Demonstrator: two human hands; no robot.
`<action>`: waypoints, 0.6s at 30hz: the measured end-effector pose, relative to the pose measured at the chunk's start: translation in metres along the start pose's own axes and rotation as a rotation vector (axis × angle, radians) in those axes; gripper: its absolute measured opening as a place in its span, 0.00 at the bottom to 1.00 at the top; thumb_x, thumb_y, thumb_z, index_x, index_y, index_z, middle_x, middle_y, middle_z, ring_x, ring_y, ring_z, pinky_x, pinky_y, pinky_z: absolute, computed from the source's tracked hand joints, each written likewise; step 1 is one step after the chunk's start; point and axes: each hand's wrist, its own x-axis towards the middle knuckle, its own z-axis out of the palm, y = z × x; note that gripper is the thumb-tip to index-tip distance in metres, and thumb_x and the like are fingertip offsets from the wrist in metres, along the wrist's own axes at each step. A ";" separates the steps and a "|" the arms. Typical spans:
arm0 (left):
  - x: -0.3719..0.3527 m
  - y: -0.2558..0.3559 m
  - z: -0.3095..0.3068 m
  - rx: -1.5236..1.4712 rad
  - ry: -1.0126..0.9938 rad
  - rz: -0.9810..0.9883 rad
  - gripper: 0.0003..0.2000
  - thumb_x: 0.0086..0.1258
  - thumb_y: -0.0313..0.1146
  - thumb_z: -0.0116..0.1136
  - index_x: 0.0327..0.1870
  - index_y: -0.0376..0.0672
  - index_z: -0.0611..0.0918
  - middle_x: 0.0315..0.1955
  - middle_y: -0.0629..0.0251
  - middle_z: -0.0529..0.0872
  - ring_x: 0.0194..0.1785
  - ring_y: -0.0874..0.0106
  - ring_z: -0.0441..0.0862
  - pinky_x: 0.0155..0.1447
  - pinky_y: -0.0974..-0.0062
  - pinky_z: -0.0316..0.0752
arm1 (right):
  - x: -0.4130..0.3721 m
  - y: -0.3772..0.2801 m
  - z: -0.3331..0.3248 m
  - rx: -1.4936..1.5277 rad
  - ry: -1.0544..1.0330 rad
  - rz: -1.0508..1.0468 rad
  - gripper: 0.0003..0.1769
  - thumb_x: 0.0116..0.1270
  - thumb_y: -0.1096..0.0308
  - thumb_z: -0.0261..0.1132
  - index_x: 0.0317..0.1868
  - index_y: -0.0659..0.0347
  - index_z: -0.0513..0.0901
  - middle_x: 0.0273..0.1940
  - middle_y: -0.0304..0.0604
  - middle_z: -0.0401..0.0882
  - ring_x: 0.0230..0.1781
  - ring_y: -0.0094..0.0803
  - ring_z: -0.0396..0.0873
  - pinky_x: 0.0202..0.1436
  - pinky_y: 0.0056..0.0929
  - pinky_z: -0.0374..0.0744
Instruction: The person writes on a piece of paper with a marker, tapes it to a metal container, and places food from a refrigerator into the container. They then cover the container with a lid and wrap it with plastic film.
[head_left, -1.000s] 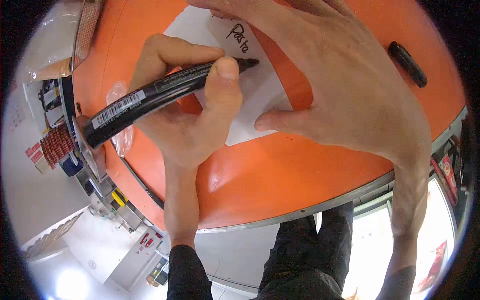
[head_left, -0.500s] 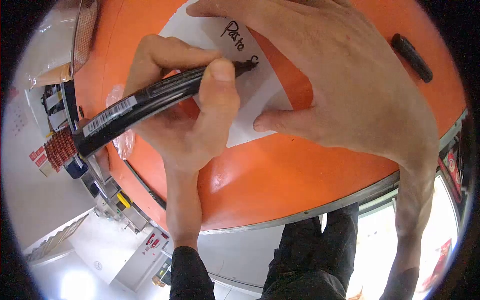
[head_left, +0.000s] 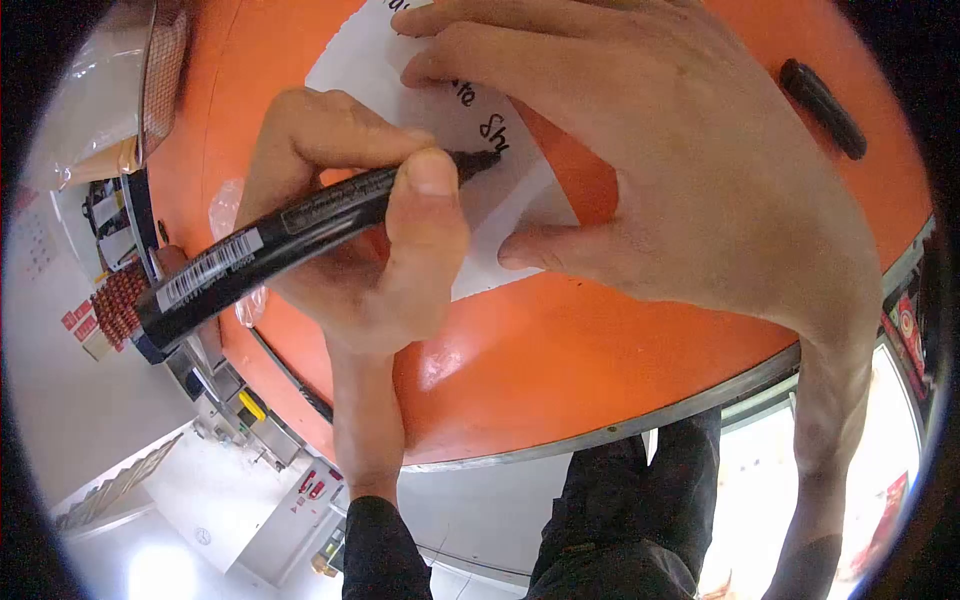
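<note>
My left hand [head_left: 350, 220] is closed around a thick black marker [head_left: 270, 240] with a barcode label. The marker's tip touches a white sheet of paper [head_left: 350, 70] on the orange tabletop. Black handwriting runs slantwise down the sheet, with "te" and "Sh" readable and other letters near the top edge. Spread out with its palm down, my right hand [head_left: 690, 170] rests its thumb and fingertips on the sheet. Its fingers hide part of the writing. A short black cylinder, perhaps the marker's cap [head_left: 822, 108], lies to the right of this hand.
The orange round tabletop [head_left: 560, 350] has a metal-edged rim on my side. Clear plastic wrapping [head_left: 230, 215] lies left of my left hand. A mesh-sided container [head_left: 163, 80] stands at the upper left, and a thin dark rod [head_left: 290, 375] lies near the left edge.
The marker tip has moved slightly down and left, and "S" has become "Sh". The paper has shifted downward. My right fingers have spread and now cover part of the earlier word.
</note>
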 end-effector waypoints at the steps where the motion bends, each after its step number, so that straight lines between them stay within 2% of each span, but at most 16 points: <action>1: 0.000 0.000 -0.001 -0.014 -0.011 0.008 0.09 0.60 0.32 0.62 0.31 0.38 0.75 0.26 0.64 0.75 0.33 0.73 0.71 0.38 0.76 0.66 | -0.001 -0.009 -0.005 0.000 0.001 0.001 0.40 0.67 0.41 0.55 0.71 0.58 0.64 0.69 0.55 0.65 0.67 0.52 0.66 0.67 0.42 0.67; 3: 0.001 0.002 0.002 0.009 -0.003 -0.002 0.09 0.60 0.33 0.62 0.31 0.38 0.75 0.26 0.64 0.75 0.33 0.72 0.71 0.38 0.75 0.67 | -0.006 -0.030 -0.014 0.113 0.082 0.028 0.39 0.66 0.43 0.57 0.71 0.58 0.64 0.69 0.55 0.65 0.68 0.52 0.66 0.67 0.41 0.66; 6: 0.000 0.000 0.002 0.008 0.008 -0.004 0.10 0.61 0.33 0.62 0.30 0.38 0.75 0.27 0.64 0.75 0.33 0.72 0.71 0.38 0.74 0.67 | 0.002 -0.012 -0.003 0.086 0.053 0.072 0.38 0.67 0.45 0.58 0.70 0.58 0.65 0.69 0.54 0.66 0.67 0.49 0.67 0.68 0.38 0.67; 10: 0.002 -0.001 0.000 0.029 -0.020 0.066 0.09 0.60 0.33 0.61 0.30 0.38 0.75 0.27 0.64 0.74 0.33 0.72 0.70 0.39 0.74 0.66 | 0.000 -0.019 -0.009 0.104 0.045 0.056 0.37 0.67 0.45 0.58 0.70 0.58 0.65 0.69 0.54 0.66 0.67 0.49 0.67 0.68 0.38 0.67; 18: 0.002 0.000 0.002 0.009 -0.013 0.047 0.09 0.59 0.32 0.62 0.28 0.38 0.74 0.24 0.65 0.72 0.32 0.72 0.68 0.39 0.74 0.65 | -0.001 -0.027 -0.009 0.127 0.033 0.030 0.37 0.67 0.46 0.58 0.70 0.58 0.65 0.68 0.54 0.67 0.67 0.48 0.68 0.68 0.37 0.67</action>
